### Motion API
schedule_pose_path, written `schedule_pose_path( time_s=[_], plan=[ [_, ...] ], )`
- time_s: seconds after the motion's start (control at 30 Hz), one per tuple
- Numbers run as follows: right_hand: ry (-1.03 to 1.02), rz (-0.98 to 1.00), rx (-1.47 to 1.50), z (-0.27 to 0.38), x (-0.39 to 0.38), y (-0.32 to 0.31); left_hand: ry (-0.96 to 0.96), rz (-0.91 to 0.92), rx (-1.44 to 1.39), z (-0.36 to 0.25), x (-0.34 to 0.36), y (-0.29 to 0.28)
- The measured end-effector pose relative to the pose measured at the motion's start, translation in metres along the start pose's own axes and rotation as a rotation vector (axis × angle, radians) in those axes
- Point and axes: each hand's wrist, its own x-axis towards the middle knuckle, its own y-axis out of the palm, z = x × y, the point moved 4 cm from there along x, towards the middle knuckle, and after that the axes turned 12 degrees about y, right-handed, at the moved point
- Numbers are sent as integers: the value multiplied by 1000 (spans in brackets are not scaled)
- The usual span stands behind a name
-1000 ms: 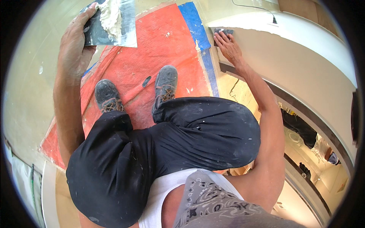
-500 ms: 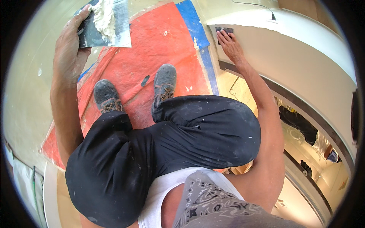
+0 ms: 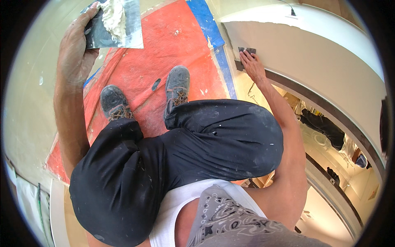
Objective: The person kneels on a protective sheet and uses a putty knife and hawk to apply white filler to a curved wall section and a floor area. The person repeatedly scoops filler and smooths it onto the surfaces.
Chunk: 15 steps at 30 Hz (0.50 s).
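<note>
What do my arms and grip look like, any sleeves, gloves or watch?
Your left arm and right arm are bare; the white top is sleeveless at the right shoulder. Left grip and right grip are ungloved, five-fingered hands, with no watch or wristband visible.

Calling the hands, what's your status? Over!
Left hand: holding metal plate with white paste. Right hand: holding dark spreader at beige wall. Nothing obvious in the way; dark trim near right hand.

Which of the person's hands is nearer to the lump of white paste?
Left. The left hand holds the flat plate bearing the white paste; the right hand is well off to the right, holding a dark blade at the beige surface.
</note>
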Motion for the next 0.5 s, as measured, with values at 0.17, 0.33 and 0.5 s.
schedule_pose_path(
  time_s=[0.17, 0.33, 0.5],
  plan=[
    [3, 34, 141, 10, -9, -16, -26, 2, -35, 8, 0, 7],
    [-48, -169, 179, 13, 26, -42, -72, 71, -74, 13, -7, 18],
    [-42, -230, 52, -3, 68, -58, -75, 43, -79, 7, -16, 28]
  ],
)
